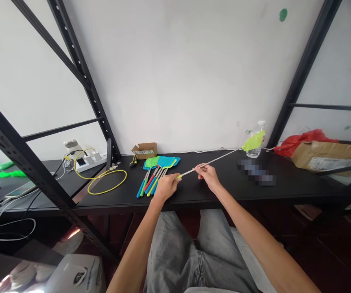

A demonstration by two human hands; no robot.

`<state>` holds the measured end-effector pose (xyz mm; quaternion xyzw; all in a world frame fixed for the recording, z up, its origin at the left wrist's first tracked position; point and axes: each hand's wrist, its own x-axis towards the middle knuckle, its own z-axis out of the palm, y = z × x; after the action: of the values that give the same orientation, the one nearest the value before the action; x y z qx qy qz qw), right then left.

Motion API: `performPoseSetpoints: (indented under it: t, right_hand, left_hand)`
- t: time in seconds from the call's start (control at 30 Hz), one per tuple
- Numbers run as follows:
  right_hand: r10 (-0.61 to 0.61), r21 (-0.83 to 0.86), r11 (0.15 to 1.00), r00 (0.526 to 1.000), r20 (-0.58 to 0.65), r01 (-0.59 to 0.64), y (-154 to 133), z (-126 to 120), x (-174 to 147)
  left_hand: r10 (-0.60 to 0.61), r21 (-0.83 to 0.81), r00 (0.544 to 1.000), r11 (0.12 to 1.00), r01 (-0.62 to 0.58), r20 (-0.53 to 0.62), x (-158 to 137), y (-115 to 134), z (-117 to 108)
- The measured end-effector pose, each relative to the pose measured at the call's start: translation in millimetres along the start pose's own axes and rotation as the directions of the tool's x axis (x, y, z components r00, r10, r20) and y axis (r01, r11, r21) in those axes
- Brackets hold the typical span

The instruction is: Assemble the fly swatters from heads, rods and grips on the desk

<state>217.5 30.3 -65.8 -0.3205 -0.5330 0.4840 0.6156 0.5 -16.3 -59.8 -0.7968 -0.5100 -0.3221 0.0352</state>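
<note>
A yellow-green fly swatter [224,156] with a long thin metal rod is held slantwise above the black table, its paddle at the upper right in front of a clear plastic bottle [253,151]. My left hand [166,186] is closed around its handle, most of which the palm hides. Farther up, my right hand [206,175] pinches the metal rod between thumb and fingers. Just left of my left hand lies a row of several short fly swatters [151,179] with blue, green, red and yellow handles, their blue and green paddles overlapping toward the wall.
Behind the swatters stands a small open cardboard box [144,151]. A yellow cable [107,191] loops at the left, beside a white power strip [91,162]. At the right are a blurred-out item [256,172], a larger cardboard box [328,156] and a red bag [303,140]. Black metal posts frame the table.
</note>
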Motion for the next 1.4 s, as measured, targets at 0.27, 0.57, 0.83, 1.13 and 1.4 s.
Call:
performPoseSetpoints:
  t: [0.27, 0.57, 0.83, 1.13, 1.4]
  right_hand:
    - [0.038, 0.059, 0.998, 0.998, -0.040, -0.036, -0.6, 0.6, 0.2]
    - [0.122, 0.219, 0.971, 0.984, -0.131, -0.091, 3.9, -17.0, 13.7]
    - [0.146, 0.262, 0.961, 0.967, -0.209, -0.089, 1.9, -58.5, 29.7]
    - [0.109, 0.248, 0.968, 0.952, -0.286, -0.036, 3.4, -65.6, 33.0]
    - [0.083, 0.218, 0.976, 0.927, -0.365, -0.002, 0.4, -64.4, 30.3]
  left_hand:
    - [-0.030, 0.036, 1.000, 0.999, 0.030, 0.001, 0.9, 2.4, -1.9]
    - [-0.101, 0.138, 0.995, 0.985, 0.101, -0.010, 2.7, 5.2, -4.1]
    - [-0.128, 0.170, 0.992, 0.978, 0.124, 0.008, 2.9, 7.0, -4.9]
    - [-0.124, 0.189, 0.992, 0.975, 0.121, 0.007, 2.7, 6.5, -4.7]
    - [-0.140, 0.181, 0.990, 0.974, 0.134, 0.019, 2.9, 7.1, -4.5]
